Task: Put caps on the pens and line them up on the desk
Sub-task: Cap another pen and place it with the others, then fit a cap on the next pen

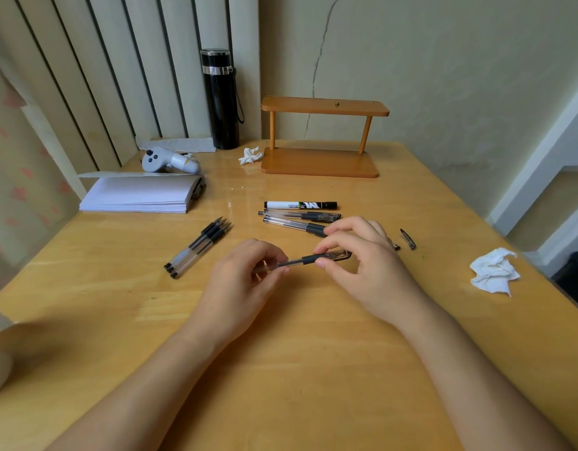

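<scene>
Both hands hold one clear gel pen (296,262) level above the wooden desk (281,369). My left hand (245,281) grips its barrel end. My right hand (366,265) pinches the dark cap (338,254) at the pen's right end. Three uncapped pens (198,247) lie bunched at the left, tips pointing away. Behind my hands a capped black-and-white marker (300,205) and two capped gel pens (297,219) lie side by side in a row. A loose cap (408,239) rests to the right of my right hand, and another small piece (395,246) peeks out beside it.
A crumpled tissue (494,271) lies near the right edge. At the back stand a small wooden shelf (320,138), a black flask (221,99), another tissue (250,155), a grey controller (168,161) and a stack of white paper (141,193).
</scene>
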